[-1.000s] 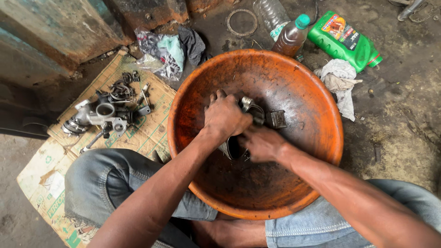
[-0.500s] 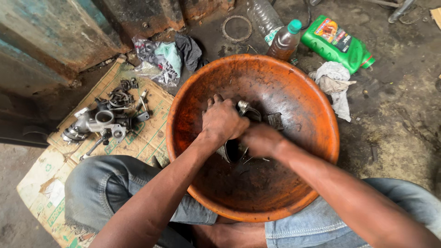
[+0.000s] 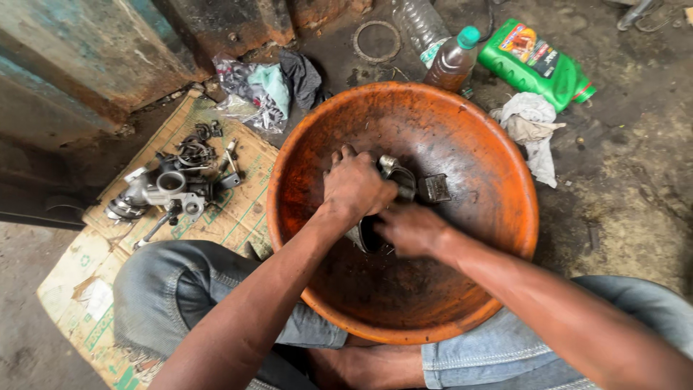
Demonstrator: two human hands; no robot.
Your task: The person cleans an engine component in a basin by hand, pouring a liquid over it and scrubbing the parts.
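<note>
Inside the orange basin (image 3: 505, 180), the open room lies from three o'clock round to six, where the rusty floor of the bowl is bare; the middle is crowded by the left hand (image 3: 355, 186), the right hand (image 3: 411, 230), the metal part (image 3: 393, 173) and the small dark block (image 3: 435, 188) just beside it. Outside the rim, a brown bottle (image 3: 453, 61) and green jug (image 3: 538, 61) stand at twelve to one, a rag (image 3: 533, 130) near two. At nine the cardboard (image 3: 86, 267) carries a carburetor body (image 3: 162, 189), and both knees close off six.

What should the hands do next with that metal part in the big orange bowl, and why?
Probably keep scrubbing: the left hand grips the grimy metal part inside the orange basin, and the right hand works at its lower end, which looks dark and oily.
</note>
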